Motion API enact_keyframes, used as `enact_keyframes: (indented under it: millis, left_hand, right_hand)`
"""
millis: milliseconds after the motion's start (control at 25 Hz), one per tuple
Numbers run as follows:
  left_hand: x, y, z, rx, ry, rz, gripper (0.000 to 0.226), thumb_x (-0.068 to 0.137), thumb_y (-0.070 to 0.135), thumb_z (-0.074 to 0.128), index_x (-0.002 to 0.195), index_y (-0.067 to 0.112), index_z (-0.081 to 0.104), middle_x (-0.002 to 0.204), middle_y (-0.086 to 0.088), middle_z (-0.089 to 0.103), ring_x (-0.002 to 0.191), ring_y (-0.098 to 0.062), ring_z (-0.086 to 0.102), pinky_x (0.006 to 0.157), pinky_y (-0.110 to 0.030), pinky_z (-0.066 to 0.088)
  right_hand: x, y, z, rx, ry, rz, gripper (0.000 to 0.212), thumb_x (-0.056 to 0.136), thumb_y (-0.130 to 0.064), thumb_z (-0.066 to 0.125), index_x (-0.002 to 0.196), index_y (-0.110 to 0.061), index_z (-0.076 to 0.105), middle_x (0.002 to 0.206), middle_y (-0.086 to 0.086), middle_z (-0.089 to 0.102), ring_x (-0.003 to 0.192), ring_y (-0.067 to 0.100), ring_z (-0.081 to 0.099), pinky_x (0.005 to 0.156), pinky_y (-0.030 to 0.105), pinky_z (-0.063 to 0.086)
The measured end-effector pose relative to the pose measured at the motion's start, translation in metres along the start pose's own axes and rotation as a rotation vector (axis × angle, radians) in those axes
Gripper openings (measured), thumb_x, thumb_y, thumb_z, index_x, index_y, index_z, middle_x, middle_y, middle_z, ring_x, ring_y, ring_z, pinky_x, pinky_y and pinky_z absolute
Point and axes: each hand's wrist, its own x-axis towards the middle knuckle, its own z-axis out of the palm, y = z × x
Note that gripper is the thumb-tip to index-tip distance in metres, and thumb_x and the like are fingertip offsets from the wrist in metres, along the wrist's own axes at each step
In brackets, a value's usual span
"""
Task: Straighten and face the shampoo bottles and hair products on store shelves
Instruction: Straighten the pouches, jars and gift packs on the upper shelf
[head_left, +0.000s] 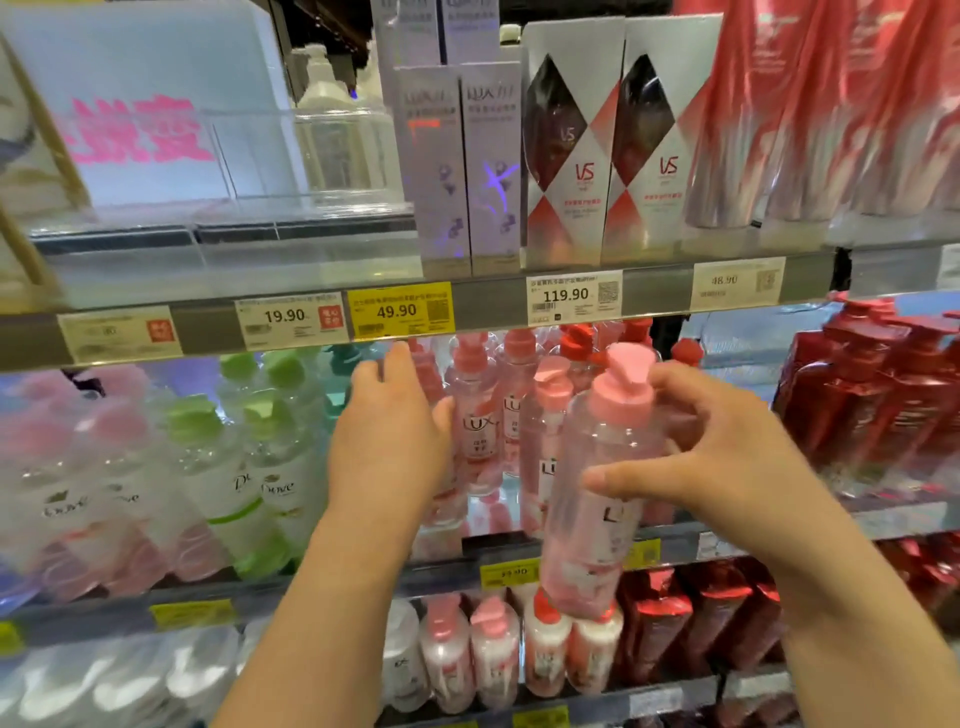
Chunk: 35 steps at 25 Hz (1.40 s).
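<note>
Right hand (727, 457): nearest; fingers curled around a pink pump bottle (597, 499), held out in front of the shelf edge (571, 551), long axis near upright, top tilted right. Left hand (389, 441): farther in, fingers straight and together, against the standing pink bottles (472, 415). Open slot lies behind the held bottle.
</note>
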Motion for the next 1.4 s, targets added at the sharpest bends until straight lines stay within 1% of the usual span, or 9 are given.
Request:
enact_keyframes:
  millis: [120, 200, 280, 360, 520, 680, 960, 1200, 1400]
  left_hand:
    - [0.015, 0.001, 0.012, 0.099, -0.183, 0.082, 0.038, 0.093, 0.023, 0.059, 0.121, 0.009, 0.038, 0.108, -0.022, 0.059, 0.093, -0.04, 0.06, 0.062, -0.037, 0.036]
    - [0.022, -0.002, 0.018, 0.165, -0.246, 0.122, 0.025, 0.09, 0.009, 0.054, 0.114, 0.007, 0.045, 0.102, -0.02, 0.063, 0.085, -0.037, 0.059, 0.061, -0.037, 0.036]
    - [0.021, -0.007, 0.019, 0.186, -0.255, 0.15, 0.028, 0.086, 0.003, 0.053, 0.113, 0.007, 0.046, 0.098, -0.019, 0.062, 0.081, -0.037, 0.058, 0.059, -0.038, 0.037]
    - [0.018, -0.013, 0.018, 0.146, -0.232, 0.2, 0.035, 0.085, 0.003, 0.055, 0.117, 0.008, 0.042, 0.093, -0.019, 0.06, 0.077, -0.038, 0.057, 0.057, -0.038, 0.037]
    - [0.008, -0.023, 0.011, 0.087, -0.197, 0.272, 0.055, 0.086, 0.01, 0.06, 0.131, 0.011, 0.029, 0.095, -0.018, 0.057, 0.077, -0.037, 0.058, 0.057, -0.038, 0.039]
    - [-0.002, -0.034, 0.008, 0.046, -0.195, 0.293, 0.072, 0.086, 0.009, 0.057, 0.145, 0.021, 0.016, 0.107, -0.016, 0.055, 0.087, -0.038, 0.061, 0.062, -0.038, 0.043]
    - [0.007, -0.049, 0.009, -0.037, -0.214, 0.356, 0.071, 0.091, 0.021, 0.06, 0.143, 0.029, 0.013, 0.101, -0.01, 0.06, 0.085, -0.033, 0.061, 0.069, -0.046, 0.054]
    - [0.011, -0.047, 0.013, -0.004, -0.211, 0.362, 0.072, 0.091, 0.027, 0.062, 0.143, 0.034, 0.012, 0.089, -0.005, 0.057, 0.074, -0.026, 0.06, 0.064, -0.043, 0.056]
    - [-0.005, -0.036, 0.0, -0.001, -0.214, 0.297, 0.076, 0.093, 0.037, 0.06, 0.148, 0.041, 0.007, 0.092, -0.001, 0.056, 0.08, -0.022, 0.058, 0.067, -0.038, 0.054]
  right_hand:
    - [0.013, -0.008, 0.035, -0.074, -0.014, -0.045, 0.068, 0.044, -0.059, 0.087, 0.106, -0.044, 0.065, 0.082, -0.032, 0.069, 0.064, -0.009, 0.061, 0.061, 0.013, 0.043]
    - [0.021, -0.011, 0.054, -0.12, 0.015, -0.056, 0.066, 0.044, -0.063, 0.083, 0.105, -0.047, 0.064, 0.093, -0.036, 0.067, 0.08, -0.014, 0.061, 0.071, 0.014, 0.044]
    - [0.029, -0.013, 0.067, -0.169, 0.036, -0.068, 0.056, 0.045, -0.064, 0.079, 0.096, -0.053, 0.06, 0.094, -0.044, 0.062, 0.087, -0.02, 0.056, 0.069, 0.003, 0.038]
    - [0.034, -0.013, 0.077, -0.199, 0.051, -0.072, 0.054, 0.048, -0.059, 0.081, 0.097, -0.054, 0.058, 0.087, -0.038, 0.062, 0.087, -0.022, 0.053, 0.065, 0.001, 0.037]
    - [0.044, -0.005, 0.091, -0.228, 0.068, -0.046, 0.063, 0.058, -0.046, 0.091, 0.113, -0.044, 0.06, 0.095, -0.032, 0.061, 0.086, -0.02, 0.053, 0.067, 0.005, 0.037]
    - [0.052, 0.001, 0.104, -0.27, 0.039, -0.009, 0.058, 0.063, -0.04, 0.091, 0.107, -0.045, 0.054, 0.087, -0.033, 0.058, 0.077, -0.017, 0.056, 0.06, 0.007, 0.036]
    - [0.065, 0.015, 0.116, -0.46, -0.006, 0.059, 0.064, 0.069, -0.046, 0.088, 0.118, -0.02, 0.056, 0.103, -0.008, 0.062, 0.09, 0.015, 0.06, 0.072, 0.028, 0.046]
    - [0.064, 0.021, 0.12, -0.472, 0.03, 0.038, 0.088, 0.081, -0.044, 0.08, 0.148, -0.014, 0.032, 0.095, -0.002, 0.068, 0.081, 0.017, 0.066, 0.071, 0.032, 0.053]
    - [0.05, 0.02, 0.111, -0.435, 0.017, 0.018, 0.088, 0.086, -0.043, 0.075, 0.157, -0.019, 0.029, 0.122, 0.003, 0.069, 0.102, 0.023, 0.068, 0.09, 0.032, 0.053]
